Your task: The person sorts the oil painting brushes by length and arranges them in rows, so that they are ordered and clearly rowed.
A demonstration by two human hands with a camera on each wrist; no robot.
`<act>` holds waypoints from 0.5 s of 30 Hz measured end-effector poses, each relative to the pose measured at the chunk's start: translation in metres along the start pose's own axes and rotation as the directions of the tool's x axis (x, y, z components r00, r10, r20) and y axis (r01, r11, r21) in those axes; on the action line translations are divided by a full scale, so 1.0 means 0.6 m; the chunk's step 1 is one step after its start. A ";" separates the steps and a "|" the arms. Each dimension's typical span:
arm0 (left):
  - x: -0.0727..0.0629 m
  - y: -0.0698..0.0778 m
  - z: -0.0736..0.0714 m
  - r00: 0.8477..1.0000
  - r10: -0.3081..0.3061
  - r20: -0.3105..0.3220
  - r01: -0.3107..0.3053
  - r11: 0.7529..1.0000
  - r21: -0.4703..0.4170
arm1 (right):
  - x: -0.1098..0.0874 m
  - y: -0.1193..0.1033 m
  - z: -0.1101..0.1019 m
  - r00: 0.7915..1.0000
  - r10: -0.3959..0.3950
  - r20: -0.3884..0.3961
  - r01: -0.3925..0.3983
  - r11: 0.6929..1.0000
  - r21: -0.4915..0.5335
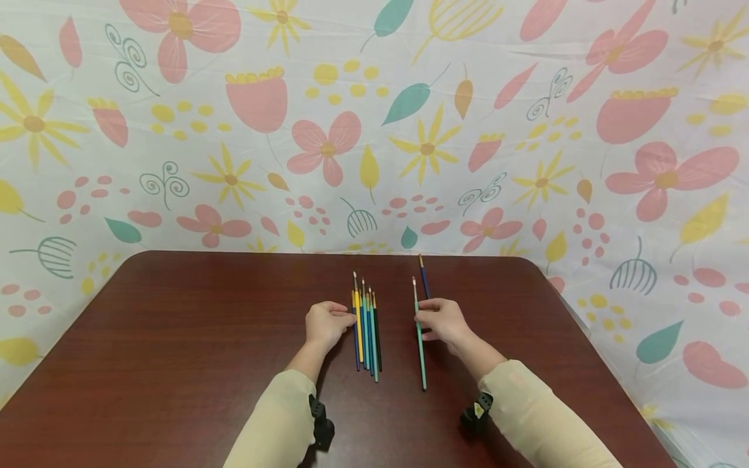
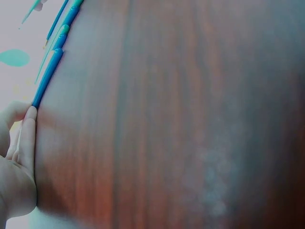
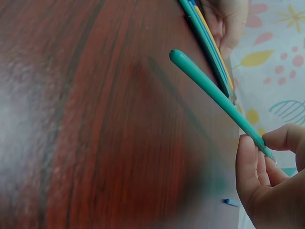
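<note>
In the head view, a row of several paintbrushes [image 1: 367,331] lies side by side mid-table, bristles pointing away; yellow, blue, teal and black handles show. At the row's left edge my left hand [image 1: 329,325] pinches a blue paintbrush [image 2: 47,76] between thumb and fingertips. My right hand [image 1: 445,322] pinches a teal paintbrush [image 1: 420,351] near its upper half. In the right wrist view that teal handle slants above the table, with a shadow beneath it. Just beyond the right fingers is another blue paintbrush [image 1: 424,276], its lower part hidden by the hand.
Dark reddish-brown wood forms the tabletop [image 1: 193,338], with rounded far corners. A white cloth [image 1: 374,175] printed with flowers and leaves hangs right behind its far edge. Black wrist devices sit on both forearms at the cream sleeves [image 1: 275,416].
</note>
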State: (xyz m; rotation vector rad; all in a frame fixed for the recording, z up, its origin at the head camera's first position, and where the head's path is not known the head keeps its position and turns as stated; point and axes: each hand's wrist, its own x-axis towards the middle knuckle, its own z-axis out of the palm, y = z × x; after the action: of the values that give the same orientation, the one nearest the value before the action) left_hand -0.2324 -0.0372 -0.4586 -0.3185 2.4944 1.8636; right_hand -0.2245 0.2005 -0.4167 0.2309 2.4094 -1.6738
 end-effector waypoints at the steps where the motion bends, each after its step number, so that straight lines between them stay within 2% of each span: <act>1: 0.000 -0.001 0.000 1.000 0.000 -0.001 0.000 1.000 0.002 | -0.001 0.001 -0.002 1.000 -0.002 0.004 0.002 1.000 -0.003; 15: -0.001 -0.001 -0.002 1.000 0.011 0.008 -0.011 1.000 -0.001 | -0.016 0.009 -0.025 1.000 -0.003 0.018 0.003 1.000 -0.004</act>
State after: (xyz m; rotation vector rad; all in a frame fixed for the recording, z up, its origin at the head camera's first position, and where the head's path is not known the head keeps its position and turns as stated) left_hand -0.2316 -0.0386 -0.4585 -0.2973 2.4952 1.8668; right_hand -0.2148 0.2164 -0.4139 0.2104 2.4006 -1.6652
